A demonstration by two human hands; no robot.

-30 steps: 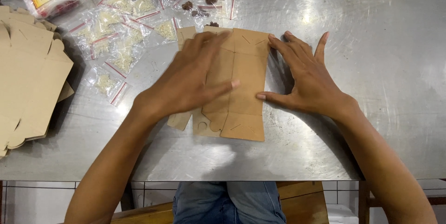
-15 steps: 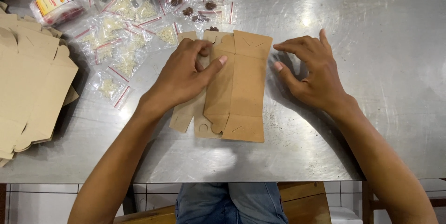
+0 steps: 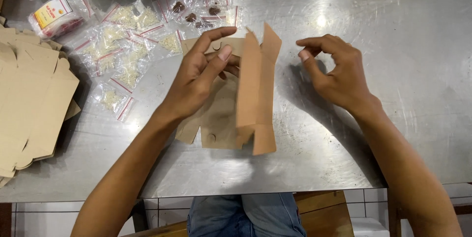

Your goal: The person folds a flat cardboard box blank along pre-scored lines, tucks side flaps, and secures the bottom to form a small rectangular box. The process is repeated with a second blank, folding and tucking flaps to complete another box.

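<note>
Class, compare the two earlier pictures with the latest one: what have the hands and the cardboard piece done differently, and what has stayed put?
The flat brown cardboard box blank has been lifted: its right panel now stands up on edge instead of lying pressed flat. The left hand has gone from pressing it down to gripping its left part. The right hand has let go and hangs beside it. The stack of cardboard blanks and small clear bags lie unmoved.

Bare forearms, no sleeves — left hand (image 3: 196, 77), right hand (image 3: 339, 72) ungloved — blue jeans (image 3: 246, 215).
</note>
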